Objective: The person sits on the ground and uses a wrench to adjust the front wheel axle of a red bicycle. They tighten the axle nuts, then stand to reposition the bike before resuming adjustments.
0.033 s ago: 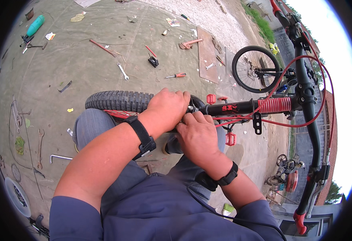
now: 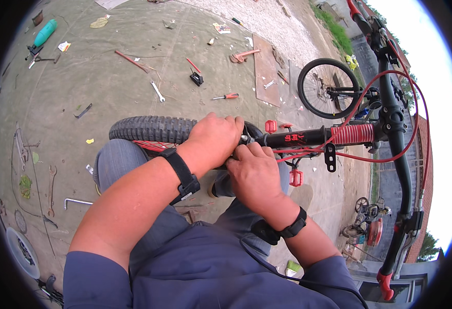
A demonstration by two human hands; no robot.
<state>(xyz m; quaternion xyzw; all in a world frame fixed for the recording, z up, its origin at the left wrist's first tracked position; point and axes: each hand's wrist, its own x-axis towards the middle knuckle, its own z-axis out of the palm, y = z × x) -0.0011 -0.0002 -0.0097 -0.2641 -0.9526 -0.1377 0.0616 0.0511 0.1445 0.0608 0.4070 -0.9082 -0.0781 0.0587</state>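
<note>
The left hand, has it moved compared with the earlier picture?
No. The left hand lies in the same place on the knobby tyre, beside the right hand, as before.

I stand on a dusty concrete yard (image 2: 97,92) in flat daylight, a gravel strip (image 2: 282,20) at twelve o'clock, brick building (image 2: 421,195) at four o'clock, overcast sky (image 2: 432,46) beyond.

Far left: teal bottle (image 2: 45,32). Far ground: wrench (image 2: 157,90), red-handled screwdriver (image 2: 225,96), flat board (image 2: 266,69). Far right: loose wheel (image 2: 328,88). Near left: bent hex key (image 2: 76,202).
</note>
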